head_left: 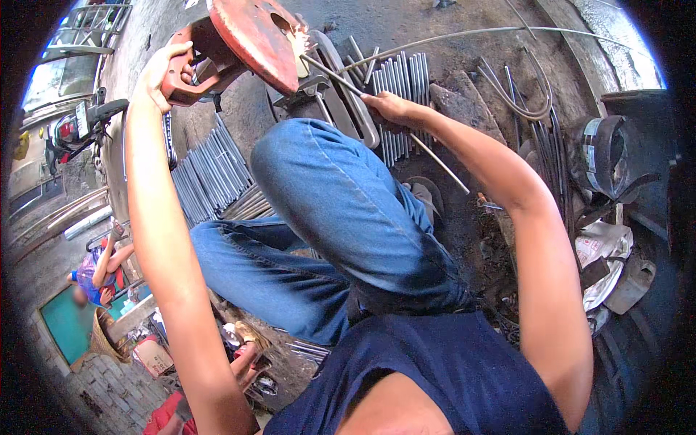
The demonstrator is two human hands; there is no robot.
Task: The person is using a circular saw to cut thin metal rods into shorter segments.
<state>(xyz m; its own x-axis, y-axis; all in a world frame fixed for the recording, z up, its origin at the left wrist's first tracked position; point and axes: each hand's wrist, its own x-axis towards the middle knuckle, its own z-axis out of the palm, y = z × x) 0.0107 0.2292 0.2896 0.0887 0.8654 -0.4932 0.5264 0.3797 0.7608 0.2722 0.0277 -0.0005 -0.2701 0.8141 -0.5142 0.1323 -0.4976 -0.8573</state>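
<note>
Grimy concrete floor (391, 18) spreads across the upper middle of the frame, bending toward the dark fisheye rim. At the top, left of centre, is a red saw (254, 43), its rounded guard tilted over a grey base (366, 119). Up there too, the left hand (156, 76) is wrapped round the saw's red handle (179, 85), fingers curled through the loop. Right of top centre, the right hand (391, 109) is closed in a fist on a thin rod (444, 167), which slants from the guard's right edge down to the centre right. Bright sparks (299, 38) show where the rod's upper end meets the guard. Cut rods lie in neat rows — one pile (210, 170) left of the raised knee, another (406, 76) just behind the right hand. Blue jeans (326, 188) fill the middle. At the upper right is a bent loop of rod (540, 109); below it, along the right side, stand a dark drum (605, 156) and a white sack (598, 254). On the left are a motorbike (72, 130), a person in purple (98, 270) and a green board (61, 322) — with a red sleeve (165, 419) at the lower left.
</note>
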